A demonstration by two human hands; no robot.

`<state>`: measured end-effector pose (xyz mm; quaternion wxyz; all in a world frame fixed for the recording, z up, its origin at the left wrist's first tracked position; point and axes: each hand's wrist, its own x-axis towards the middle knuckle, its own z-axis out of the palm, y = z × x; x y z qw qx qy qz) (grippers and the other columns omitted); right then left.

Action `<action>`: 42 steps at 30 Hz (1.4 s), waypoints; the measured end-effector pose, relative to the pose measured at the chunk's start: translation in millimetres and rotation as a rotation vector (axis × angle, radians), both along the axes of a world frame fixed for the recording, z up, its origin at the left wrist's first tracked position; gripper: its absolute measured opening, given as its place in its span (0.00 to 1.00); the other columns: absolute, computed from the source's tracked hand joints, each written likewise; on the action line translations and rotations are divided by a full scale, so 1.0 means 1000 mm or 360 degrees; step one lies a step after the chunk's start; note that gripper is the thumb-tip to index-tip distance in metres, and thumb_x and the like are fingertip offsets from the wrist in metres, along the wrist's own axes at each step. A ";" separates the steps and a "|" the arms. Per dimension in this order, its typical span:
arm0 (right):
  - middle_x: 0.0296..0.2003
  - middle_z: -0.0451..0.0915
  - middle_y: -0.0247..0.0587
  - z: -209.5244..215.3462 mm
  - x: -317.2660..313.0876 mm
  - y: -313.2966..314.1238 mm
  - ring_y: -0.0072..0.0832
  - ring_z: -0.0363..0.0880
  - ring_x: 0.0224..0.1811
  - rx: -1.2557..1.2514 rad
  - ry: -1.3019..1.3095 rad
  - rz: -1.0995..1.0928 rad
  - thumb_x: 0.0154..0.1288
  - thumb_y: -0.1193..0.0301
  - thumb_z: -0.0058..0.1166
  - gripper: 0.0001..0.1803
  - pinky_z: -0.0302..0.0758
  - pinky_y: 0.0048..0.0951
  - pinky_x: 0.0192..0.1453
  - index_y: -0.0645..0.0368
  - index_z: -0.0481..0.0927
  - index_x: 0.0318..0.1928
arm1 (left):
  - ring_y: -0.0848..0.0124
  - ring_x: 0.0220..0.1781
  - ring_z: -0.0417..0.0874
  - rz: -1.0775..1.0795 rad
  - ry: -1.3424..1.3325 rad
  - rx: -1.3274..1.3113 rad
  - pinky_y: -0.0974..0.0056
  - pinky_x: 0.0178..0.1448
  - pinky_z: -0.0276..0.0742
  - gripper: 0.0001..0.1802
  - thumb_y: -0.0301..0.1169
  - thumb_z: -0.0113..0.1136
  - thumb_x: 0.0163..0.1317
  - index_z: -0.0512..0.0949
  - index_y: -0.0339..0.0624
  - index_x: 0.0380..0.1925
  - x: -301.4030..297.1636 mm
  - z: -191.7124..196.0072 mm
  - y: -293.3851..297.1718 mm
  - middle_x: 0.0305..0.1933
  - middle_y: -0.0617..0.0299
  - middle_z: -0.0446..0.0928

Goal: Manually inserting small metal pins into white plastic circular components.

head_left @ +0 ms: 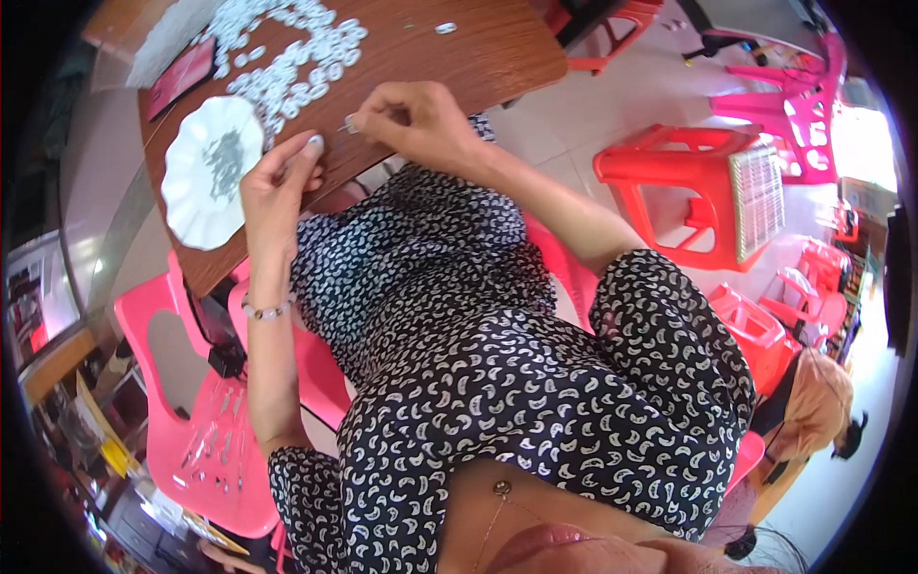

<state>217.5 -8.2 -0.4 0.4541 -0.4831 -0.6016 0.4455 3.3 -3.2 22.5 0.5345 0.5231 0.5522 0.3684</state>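
Piece [346, 125], pale, juts from pinching right fingers [378, 129] toward curled left fingers [304, 163]; left grip unclear

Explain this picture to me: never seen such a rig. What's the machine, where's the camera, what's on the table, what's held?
There's no machine: these are a person's bare hands. A wide fisheye camera on the head looks down, so straight edges bend near the rim.

On the brown table lie many small white pieces, a white scalloped dish holding tiny greyish bits, and a flat pinkish-red item.

The right hand pinches a small thin item, too small to identify. The left hand has its fingers curled near the dish; whether it holds anything is unclear.
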 end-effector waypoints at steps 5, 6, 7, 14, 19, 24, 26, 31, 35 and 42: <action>0.25 0.81 0.31 0.006 0.001 -0.002 0.12 0.76 0.28 -0.0176 0.0061 0.0008 0.66 0.64 0.61 0.13 0.72 0.18 0.32 0.63 0.82 0.36 | 0.80 0.34 0.81 0.0046 -0.0244 -0.0123 0.75 0.39 0.77 0.16 0.31 0.66 0.63 0.82 0.34 0.49 -0.001 0.001 0.000 0.37 0.63 0.84; 0.26 0.81 0.30 0.006 0.001 -0.002 0.12 0.76 0.29 -0.0171 0.0039 0.0010 0.67 0.65 0.60 0.12 0.72 0.17 0.33 0.63 0.82 0.37 | 0.80 0.34 0.81 0.0047 -0.0255 -0.0145 0.75 0.39 0.77 0.17 0.31 0.66 0.63 0.82 0.35 0.49 -0.001 0.001 0.000 0.37 0.63 0.84; 0.26 0.81 0.30 0.005 0.001 -0.002 0.12 0.76 0.29 -0.0167 0.0051 0.0036 0.67 0.65 0.60 0.12 0.72 0.17 0.33 0.63 0.82 0.37 | 0.80 0.34 0.81 0.0039 -0.0263 -0.0168 0.75 0.39 0.77 0.16 0.32 0.67 0.62 0.82 0.35 0.48 -0.003 0.000 0.000 0.36 0.62 0.84; 0.26 0.81 0.29 0.009 -0.001 -0.001 0.13 0.75 0.32 -0.0156 0.0009 0.0024 0.68 0.65 0.58 0.12 0.72 0.19 0.38 0.62 0.82 0.34 | 0.78 0.33 0.82 -0.0026 -0.0346 -0.0212 0.75 0.38 0.78 0.17 0.34 0.67 0.63 0.82 0.34 0.46 -0.003 0.001 -0.006 0.36 0.60 0.85; 0.24 0.80 0.29 0.012 -0.001 -0.002 0.12 0.74 0.28 -0.0129 0.0131 -0.0007 0.66 0.65 0.60 0.12 0.70 0.18 0.31 0.63 0.82 0.35 | 0.79 0.32 0.82 -0.0031 -0.0431 -0.0274 0.75 0.37 0.79 0.16 0.36 0.67 0.63 0.83 0.35 0.45 -0.005 0.002 -0.009 0.36 0.61 0.85; 0.25 0.81 0.29 0.011 -0.002 -0.003 0.12 0.74 0.28 -0.0178 0.0195 -0.0012 0.66 0.65 0.60 0.12 0.69 0.17 0.30 0.63 0.82 0.35 | 0.79 0.33 0.82 -0.0054 -0.0425 -0.0226 0.75 0.36 0.77 0.17 0.37 0.66 0.63 0.83 0.35 0.45 -0.002 0.009 -0.012 0.37 0.61 0.85; 0.25 0.81 0.29 0.013 -0.003 -0.005 0.12 0.74 0.28 -0.0203 0.0224 0.0019 0.66 0.65 0.59 0.12 0.70 0.17 0.29 0.63 0.82 0.35 | 0.81 0.32 0.81 -0.0050 -0.0396 -0.0259 0.76 0.37 0.77 0.16 0.36 0.66 0.63 0.82 0.35 0.46 -0.001 0.010 -0.013 0.37 0.62 0.85; 0.26 0.81 0.30 0.015 -0.003 -0.007 0.12 0.75 0.29 -0.0241 0.0243 0.0075 0.67 0.65 0.59 0.12 0.71 0.17 0.32 0.63 0.82 0.36 | 0.82 0.31 0.79 -0.0076 -0.0444 -0.0279 0.76 0.37 0.79 0.17 0.36 0.67 0.63 0.82 0.36 0.47 0.003 0.015 -0.015 0.38 0.63 0.84; 0.27 0.78 0.27 0.021 -0.002 -0.009 0.12 0.73 0.32 -0.0294 0.0222 0.0110 0.70 0.66 0.56 0.11 0.70 0.17 0.40 0.62 0.81 0.36 | 0.80 0.33 0.81 -0.0079 -0.0491 -0.0297 0.76 0.37 0.76 0.17 0.36 0.67 0.63 0.82 0.35 0.46 0.006 0.016 -0.015 0.35 0.62 0.84; 0.25 0.80 0.29 0.019 -0.010 -0.013 0.12 0.74 0.29 -0.0283 0.0275 0.0144 0.66 0.68 0.59 0.11 0.70 0.18 0.32 0.64 0.81 0.33 | 0.81 0.31 0.80 0.0032 -0.0581 -0.0439 0.77 0.32 0.73 0.17 0.38 0.68 0.62 0.82 0.39 0.46 -0.001 0.014 -0.017 0.32 0.67 0.82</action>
